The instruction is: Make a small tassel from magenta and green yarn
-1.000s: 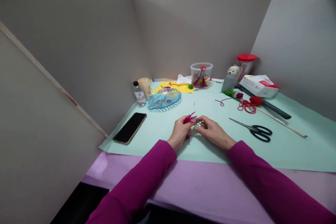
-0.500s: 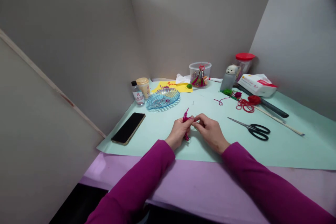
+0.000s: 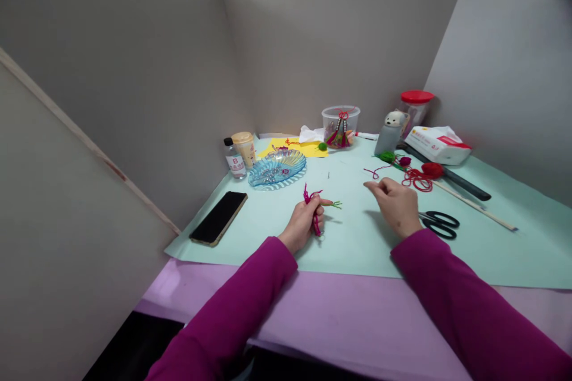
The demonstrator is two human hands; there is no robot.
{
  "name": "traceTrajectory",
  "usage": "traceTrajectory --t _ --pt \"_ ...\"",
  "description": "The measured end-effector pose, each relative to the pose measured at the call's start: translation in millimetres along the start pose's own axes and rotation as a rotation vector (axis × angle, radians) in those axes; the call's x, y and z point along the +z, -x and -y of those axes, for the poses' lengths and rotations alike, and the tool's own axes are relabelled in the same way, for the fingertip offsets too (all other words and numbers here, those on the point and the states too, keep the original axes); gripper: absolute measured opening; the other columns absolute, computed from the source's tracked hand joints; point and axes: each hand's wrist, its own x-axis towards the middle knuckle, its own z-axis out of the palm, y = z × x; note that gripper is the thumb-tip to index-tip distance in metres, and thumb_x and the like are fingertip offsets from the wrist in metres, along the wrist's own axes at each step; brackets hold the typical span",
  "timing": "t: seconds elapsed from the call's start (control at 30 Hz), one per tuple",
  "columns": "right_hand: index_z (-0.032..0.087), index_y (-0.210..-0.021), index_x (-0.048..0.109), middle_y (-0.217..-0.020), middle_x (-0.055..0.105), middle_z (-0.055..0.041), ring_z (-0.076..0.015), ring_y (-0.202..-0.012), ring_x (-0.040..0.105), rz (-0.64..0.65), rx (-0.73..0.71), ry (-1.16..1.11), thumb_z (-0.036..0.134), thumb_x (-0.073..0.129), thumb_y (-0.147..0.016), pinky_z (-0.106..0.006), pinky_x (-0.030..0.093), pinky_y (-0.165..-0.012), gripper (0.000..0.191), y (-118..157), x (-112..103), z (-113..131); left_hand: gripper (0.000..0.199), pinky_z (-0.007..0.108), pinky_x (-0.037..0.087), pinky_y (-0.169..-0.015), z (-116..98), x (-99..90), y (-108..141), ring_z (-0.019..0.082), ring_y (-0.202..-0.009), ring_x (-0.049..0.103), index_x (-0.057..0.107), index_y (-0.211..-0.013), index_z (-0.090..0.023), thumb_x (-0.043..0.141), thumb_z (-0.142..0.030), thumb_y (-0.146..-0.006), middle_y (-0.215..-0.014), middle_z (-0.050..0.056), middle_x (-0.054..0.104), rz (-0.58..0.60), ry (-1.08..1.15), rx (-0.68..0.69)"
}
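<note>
My left hand (image 3: 302,223) pinches a bundle of magenta yarn (image 3: 317,225) over the pale green sheet; its strands stick out above and below the fingers. Short green strands (image 3: 333,205) poke out to the right, by the fingertips. My right hand (image 3: 397,205) is raised to the right, apart from the yarn, with thumb and fingers pinched together; whatever lies between them is too small to make out. Beneath and beyond my right hand lie the scissors (image 3: 440,225), their black handles showing and their blades mostly hidden.
A phone (image 3: 218,218) lies at the left, with a blue shell-shaped dish (image 3: 277,170), a bottle (image 3: 235,161) and a cup behind. At the back stands a clear tub (image 3: 341,126). Red yarn (image 3: 417,179), a stick and a tissue pack (image 3: 438,144) are at the right.
My right hand has moved away from the yarn to the right and now covers the scissor blades. The green strands by my left hand are in plain view. My left hand has shifted slightly.
</note>
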Motion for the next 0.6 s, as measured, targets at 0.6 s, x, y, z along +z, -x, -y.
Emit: traceTrajectory --t 0.6 --pt "0.021 -0.078 0.05 -0.065 0.054 0.0013 -0.0132 -0.058 0.047 0.116 -0.266 -0.272 0.031 0.041 -0.086 -0.025 0.032 -0.059 0.017 36 11 34 0.025 0.021 0.023 -0.041 6 12.9 -6 0.005 -0.042 0.029 0.048 -0.073 -0.017 0.067 -0.034 -0.071 -0.051 -0.008 0.033 -0.142 -0.172 0.111"
